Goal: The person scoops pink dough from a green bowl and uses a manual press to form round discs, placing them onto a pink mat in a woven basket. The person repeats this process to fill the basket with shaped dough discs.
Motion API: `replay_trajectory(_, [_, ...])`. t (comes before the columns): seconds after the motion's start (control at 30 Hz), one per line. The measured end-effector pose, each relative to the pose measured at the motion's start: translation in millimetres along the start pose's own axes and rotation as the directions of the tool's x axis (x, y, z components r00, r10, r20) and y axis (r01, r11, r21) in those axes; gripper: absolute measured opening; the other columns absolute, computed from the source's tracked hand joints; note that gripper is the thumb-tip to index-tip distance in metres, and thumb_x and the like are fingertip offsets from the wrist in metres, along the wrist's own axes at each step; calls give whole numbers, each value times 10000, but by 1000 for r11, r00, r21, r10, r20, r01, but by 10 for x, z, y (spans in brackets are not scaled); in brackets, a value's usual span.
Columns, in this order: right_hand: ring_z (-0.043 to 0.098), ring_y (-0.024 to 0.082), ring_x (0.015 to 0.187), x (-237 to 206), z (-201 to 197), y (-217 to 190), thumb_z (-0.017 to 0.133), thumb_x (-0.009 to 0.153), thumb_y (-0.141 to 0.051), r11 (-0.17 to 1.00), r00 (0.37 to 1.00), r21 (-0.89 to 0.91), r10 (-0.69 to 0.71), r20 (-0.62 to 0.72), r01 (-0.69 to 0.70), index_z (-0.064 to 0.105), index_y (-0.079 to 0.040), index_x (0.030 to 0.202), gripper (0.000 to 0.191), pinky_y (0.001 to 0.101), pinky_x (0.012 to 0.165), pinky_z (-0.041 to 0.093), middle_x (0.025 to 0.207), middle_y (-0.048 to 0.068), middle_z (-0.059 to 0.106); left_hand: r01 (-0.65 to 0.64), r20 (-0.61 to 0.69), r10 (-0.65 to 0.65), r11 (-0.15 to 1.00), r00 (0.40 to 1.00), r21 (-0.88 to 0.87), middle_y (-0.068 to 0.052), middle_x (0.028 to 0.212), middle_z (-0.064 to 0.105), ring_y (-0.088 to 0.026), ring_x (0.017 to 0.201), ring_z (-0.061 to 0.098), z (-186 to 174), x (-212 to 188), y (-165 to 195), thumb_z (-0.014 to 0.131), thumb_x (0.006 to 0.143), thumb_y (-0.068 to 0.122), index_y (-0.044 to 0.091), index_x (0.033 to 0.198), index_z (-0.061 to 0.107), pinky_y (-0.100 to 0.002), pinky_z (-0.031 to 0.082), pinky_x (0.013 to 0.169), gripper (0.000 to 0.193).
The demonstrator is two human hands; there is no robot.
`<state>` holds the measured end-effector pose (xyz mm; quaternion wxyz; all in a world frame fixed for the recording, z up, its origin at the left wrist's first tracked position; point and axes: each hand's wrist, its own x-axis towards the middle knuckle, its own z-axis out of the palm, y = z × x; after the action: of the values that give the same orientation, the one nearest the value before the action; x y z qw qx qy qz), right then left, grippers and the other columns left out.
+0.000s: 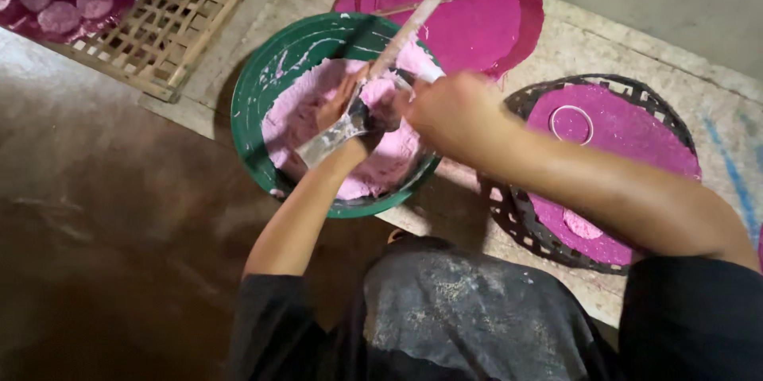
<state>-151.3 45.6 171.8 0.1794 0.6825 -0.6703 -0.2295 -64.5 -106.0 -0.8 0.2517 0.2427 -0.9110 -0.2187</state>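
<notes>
While the person crouches over a green plastic basin (pixel 262 79) of pale pink paste (pixel 294 119), both hands meet above its middle. The right hand (pixel 449 115) has its grip closed around a long paste-smeared wooden stick (pixel 421 11), which slants up and away from the basin toward a magenta disc (pixel 477 23) lying just beyond the basin's far rim. The left hand (pixel 346 103) reaches into the basin, its grip wrapped around a paste-coated scraper (pixel 338 136) just under the stick. To the right of the basin sits a dark woven tray (pixel 517 214) lined with magenta sheet, a small ring lying on it. To the basin's far left lies a bamboo lattice rack (pixel 159 31).
</notes>
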Motion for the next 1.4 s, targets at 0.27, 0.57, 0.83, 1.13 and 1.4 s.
replay_trajectory(0.27, [714,190,652,-821,-34,242,627,841,-177,983,998,174,55,29,-59,662,-105,1065,238,324,426,546,866,40,671,-199,-54,196,977,979,-76,-78,1351,661,-318,1183,674,27,-455,-226,670,980,341,189,1392,594,-444,553,940,445])
replay_trajectory(0.57, [692,205,585,-405,273,-377,600,896,-175,999,991,36,20,-130,-16,655,-71,925,121,343,470,530,747,58,651,-74,-26,71,986,997,-152,-93,1393,635,-333,1163,652,-148,-403,72,668,916,337,179,1464,544,-450,540,915,583])
replay_trajectory(0.83, [630,268,529,-1016,52,86,624,960,-89,768,917,584,387,-97,-262,667,-63,1317,360,422,416,492,881,115,708,-20,-256,31,999,966,46,-123,1444,580,-370,1234,625,-356,-314,-169,686,923,317,174,1414,554,-440,548,973,528])
replay_trajectory(1.13, [761,297,958,-633,1076,-727,629,985,-18,189,889,979,431,-155,80,577,-81,1447,469,360,821,564,1149,249,716,-29,-240,66,988,969,153,-204,1609,377,-465,1350,526,-407,-152,-2,679,934,300,84,1499,466,-460,548,986,641])
replay_trajectory(1.4, [660,353,837,-367,1169,-425,589,1069,-113,26,860,951,434,268,-309,545,-145,1523,458,428,803,533,1074,257,724,76,-116,-51,971,992,228,-333,1661,167,-510,1348,488,-459,-48,110,753,879,314,23,1587,204,-464,591,892,941])
